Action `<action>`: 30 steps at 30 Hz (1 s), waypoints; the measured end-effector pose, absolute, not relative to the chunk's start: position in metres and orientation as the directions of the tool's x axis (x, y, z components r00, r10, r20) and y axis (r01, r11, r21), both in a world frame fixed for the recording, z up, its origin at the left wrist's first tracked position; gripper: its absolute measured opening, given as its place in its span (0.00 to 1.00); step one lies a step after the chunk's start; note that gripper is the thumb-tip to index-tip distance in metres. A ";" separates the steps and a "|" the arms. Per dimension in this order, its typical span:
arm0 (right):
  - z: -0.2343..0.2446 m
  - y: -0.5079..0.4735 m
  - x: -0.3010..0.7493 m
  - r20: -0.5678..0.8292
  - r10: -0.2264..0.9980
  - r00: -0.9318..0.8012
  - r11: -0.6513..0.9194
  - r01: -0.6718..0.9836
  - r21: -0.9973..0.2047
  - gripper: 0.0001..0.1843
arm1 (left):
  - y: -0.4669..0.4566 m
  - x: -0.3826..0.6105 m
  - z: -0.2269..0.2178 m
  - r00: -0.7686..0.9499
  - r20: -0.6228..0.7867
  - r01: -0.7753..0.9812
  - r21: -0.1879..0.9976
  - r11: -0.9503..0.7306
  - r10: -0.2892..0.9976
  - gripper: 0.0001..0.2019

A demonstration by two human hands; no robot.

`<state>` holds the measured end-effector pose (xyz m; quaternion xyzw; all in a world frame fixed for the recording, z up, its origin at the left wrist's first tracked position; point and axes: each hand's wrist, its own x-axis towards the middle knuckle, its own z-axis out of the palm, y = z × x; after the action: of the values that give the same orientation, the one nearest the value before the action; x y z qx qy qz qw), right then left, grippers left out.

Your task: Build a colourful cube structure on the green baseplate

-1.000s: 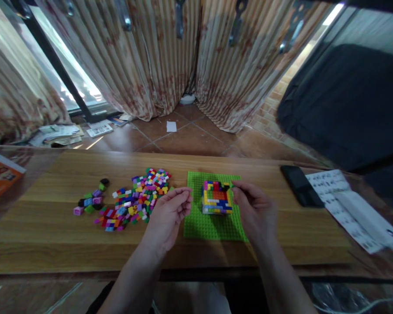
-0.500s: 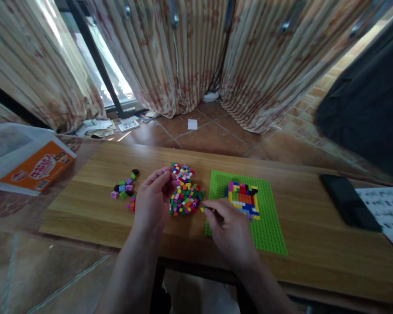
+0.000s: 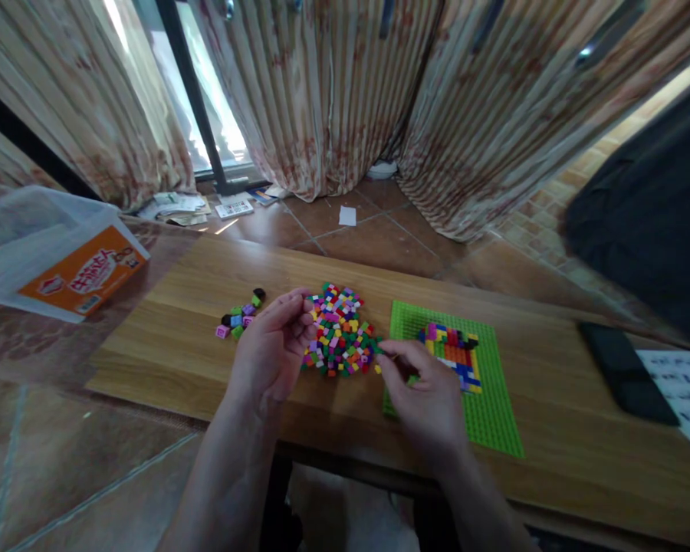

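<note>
Small mixed-colour toy bricks (image 3: 339, 337) lie in a loose pile on the table between my hands. My left hand (image 3: 270, 349) hovers at the pile's left side, palm turned inward, fingers loosely curled and apart, with nothing visible in it. At the pile's right edge, my right hand (image 3: 425, 391) pinches a small green brick (image 3: 378, 346) between thumb and forefinger. Behind that hand lies a green baseplate (image 3: 497, 406), bearing a rectangular multicolour brick build (image 3: 457, 356). The right hand covers the baseplate's left part and some of the build.
Several larger bricks (image 3: 237, 320) lie left of my left hand. A clear plastic box (image 3: 63, 261) with an orange label stands at the table's left end. On the right are a black phone-like slab (image 3: 626, 372) and a printed sheet (image 3: 678, 391). Curtains (image 3: 333, 100) hang beyond the table.
The view has shifted, so the table things appear farther right. My right hand's fingertips have moved slightly up along the pile's right edge. My left hand stays beside the pile.
</note>
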<state>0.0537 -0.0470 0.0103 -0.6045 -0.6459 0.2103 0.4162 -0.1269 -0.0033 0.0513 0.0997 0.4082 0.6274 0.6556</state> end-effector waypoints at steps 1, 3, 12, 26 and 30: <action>0.014 -0.043 0.062 0.287 0.945 0.157 0.140 0.598 -0.789 0.07 | -0.003 -0.127 0.052 -0.124 -0.409 -0.740 0.645 0.190 0.904 0.06; 0.020 -0.035 0.085 0.301 0.895 0.329 0.085 0.536 -0.840 0.08 | -0.003 -0.127 0.052 -0.124 -0.410 -0.737 0.648 0.193 0.904 0.06; 0.020 -0.031 0.177 0.233 0.787 0.571 -0.213 0.607 -0.766 0.15 | -0.001 -0.118 0.052 -0.114 -0.434 -0.724 0.652 0.224 0.894 0.08; 0.011 -0.031 0.168 0.164 0.876 0.454 -0.237 0.700 -0.674 0.16 | 0.001 -0.095 0.051 -0.064 -0.444 -0.700 0.658 0.277 0.894 0.07; 0.010 -0.031 0.167 0.187 0.870 0.457 -0.225 0.705 -0.673 0.15 | 0.000 -0.096 0.051 -0.068 -0.443 -0.686 0.672 0.281 0.894 0.06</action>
<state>0.1672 -0.0311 0.0100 -0.7741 -0.5084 0.1150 0.3592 -0.0958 0.0003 0.0512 0.1199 0.4345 0.5875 0.6721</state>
